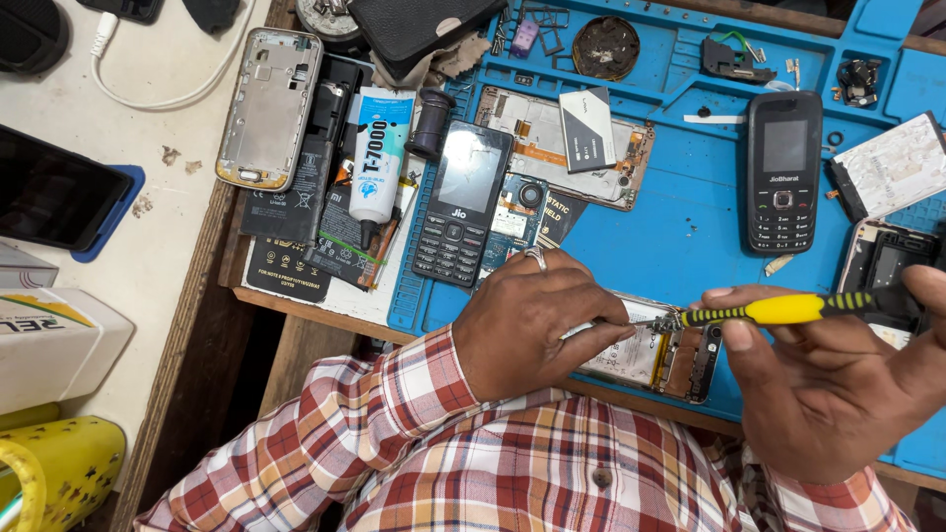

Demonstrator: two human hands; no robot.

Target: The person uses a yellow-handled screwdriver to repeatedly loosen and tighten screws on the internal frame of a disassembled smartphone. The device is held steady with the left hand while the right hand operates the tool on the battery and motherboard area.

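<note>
— We're over the blue mat [690,227], and our left hand [532,320] is closed down on an opened phone [655,360] at the mat's near edge.

— It looks bare: silvery metal plate, dark circuit strip along one end.

— Our right hand [838,384] pinches a screwdriver [778,310], yellow handle with black ribbing, its tip just at the left fingertips.

— Two black keypad phones [783,172] lie beyond.
</note>
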